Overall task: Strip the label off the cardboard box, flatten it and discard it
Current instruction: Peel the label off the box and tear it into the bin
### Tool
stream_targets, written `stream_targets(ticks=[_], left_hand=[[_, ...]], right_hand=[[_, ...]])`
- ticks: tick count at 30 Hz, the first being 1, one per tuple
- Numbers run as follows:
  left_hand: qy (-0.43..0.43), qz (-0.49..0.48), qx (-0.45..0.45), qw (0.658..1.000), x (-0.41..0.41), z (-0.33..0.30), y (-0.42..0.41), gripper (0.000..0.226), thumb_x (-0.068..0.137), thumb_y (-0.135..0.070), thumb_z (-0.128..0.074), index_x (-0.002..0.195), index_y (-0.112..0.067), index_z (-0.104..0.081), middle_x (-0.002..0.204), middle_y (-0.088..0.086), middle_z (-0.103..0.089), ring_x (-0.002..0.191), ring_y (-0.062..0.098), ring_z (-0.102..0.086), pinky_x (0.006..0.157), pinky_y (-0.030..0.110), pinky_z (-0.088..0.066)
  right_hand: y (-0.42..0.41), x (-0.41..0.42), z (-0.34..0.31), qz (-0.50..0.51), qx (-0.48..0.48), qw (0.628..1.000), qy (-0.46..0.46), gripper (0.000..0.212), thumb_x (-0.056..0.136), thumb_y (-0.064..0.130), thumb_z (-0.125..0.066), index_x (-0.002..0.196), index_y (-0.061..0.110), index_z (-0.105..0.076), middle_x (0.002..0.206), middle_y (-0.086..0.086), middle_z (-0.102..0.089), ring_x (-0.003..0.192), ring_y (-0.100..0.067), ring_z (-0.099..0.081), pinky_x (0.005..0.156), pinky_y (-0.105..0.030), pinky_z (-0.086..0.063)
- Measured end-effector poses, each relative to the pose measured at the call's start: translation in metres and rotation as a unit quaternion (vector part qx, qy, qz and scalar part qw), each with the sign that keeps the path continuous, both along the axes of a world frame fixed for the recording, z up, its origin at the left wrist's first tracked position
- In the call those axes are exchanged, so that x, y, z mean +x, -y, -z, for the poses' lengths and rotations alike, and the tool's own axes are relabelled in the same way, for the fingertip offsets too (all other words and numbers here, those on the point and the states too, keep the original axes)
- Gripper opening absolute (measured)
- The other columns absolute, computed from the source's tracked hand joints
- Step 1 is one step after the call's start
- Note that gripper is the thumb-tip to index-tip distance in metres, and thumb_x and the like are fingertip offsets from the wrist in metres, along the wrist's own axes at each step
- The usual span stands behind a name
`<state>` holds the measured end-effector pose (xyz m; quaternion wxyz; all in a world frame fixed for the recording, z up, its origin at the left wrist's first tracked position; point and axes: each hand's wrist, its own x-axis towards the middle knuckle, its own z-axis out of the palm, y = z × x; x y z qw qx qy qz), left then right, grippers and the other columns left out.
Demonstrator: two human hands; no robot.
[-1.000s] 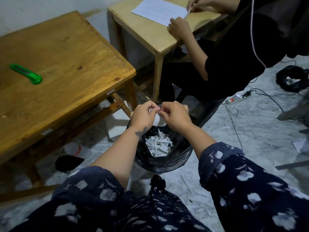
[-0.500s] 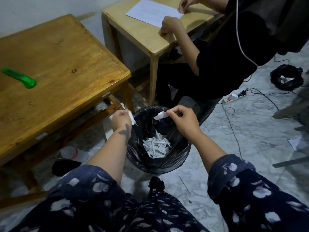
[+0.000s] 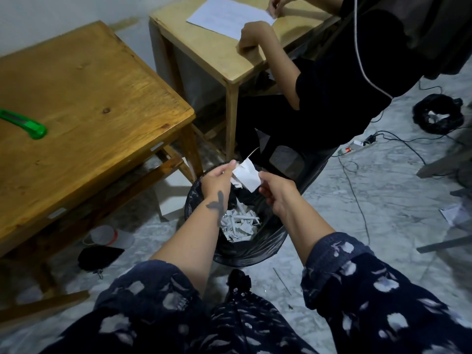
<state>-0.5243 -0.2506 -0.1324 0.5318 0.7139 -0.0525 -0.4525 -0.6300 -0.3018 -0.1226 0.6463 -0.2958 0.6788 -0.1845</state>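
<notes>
hands [image 3: 245, 186] pinching label scrap [image 3: 246, 174], bin [image 3: 258, 249] below

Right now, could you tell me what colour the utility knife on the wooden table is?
The utility knife is bright green, seen in the head view.

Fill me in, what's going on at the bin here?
A person leans over a black-lined bin, pinching a white scrap of label paper between the left hand and right hand. The bin already holds a heap of white paper shreds. A green utility knife lies on the wooden table to the left. No cardboard box is in view. A second person sits at the lighter table with a paper sheet.
</notes>
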Motion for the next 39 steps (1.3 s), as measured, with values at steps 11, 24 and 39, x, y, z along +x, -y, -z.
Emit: stream_targets(ticks=[11, 24, 39], left_hand=[[0.042, 0.057, 0.007, 0.997, 0.003, 0.009, 0.001, 0.012, 0.084, -0.021, -0.07, 0.095, -0.016, -0.07, 0.096, 0.001, -0.069, 0.097, 0.02, -0.062, 0.081, 0.026, -0.043], [0.256, 0.312, 0.14, 0.904, 0.003, 0.042, -0.002, 0.042, 0.098, -0.021, -0.041, 0.134, -0.043, -0.047, 0.143, -0.008, -0.044, 0.134, 0.025, -0.03, 0.113, 0.045, -0.023], [0.265, 0.359, 0.143, 0.884, 0.048, 0.01, -0.011, 0.033, 0.097, -0.026, -0.048, 0.129, -0.028, -0.053, 0.132, 0.004, -0.056, 0.101, 0.021, -0.06, 0.08, 0.029, -0.048]], right_hand=[[0.004, 0.004, 0.008, -0.009, -0.065, 0.995, -0.073, 0.011, 0.082, 0.011, -0.065, 0.086, 0.018, -0.073, 0.075, -0.001, -0.068, 0.064, -0.017, -0.057, 0.048, -0.024, -0.039], [0.008, -0.021, 0.045, -0.221, -0.177, 0.942, -0.18, 0.025, 0.087, 0.02, -0.062, 0.11, 0.025, -0.07, 0.09, -0.002, -0.072, 0.057, -0.011, -0.054, 0.056, -0.025, -0.041], [0.013, 0.018, 0.017, -0.455, -0.172, 0.847, -0.214, 0.029, 0.09, 0.03, -0.056, 0.118, 0.025, -0.063, 0.119, 0.0, -0.064, 0.102, -0.02, -0.061, 0.077, -0.026, -0.044]])
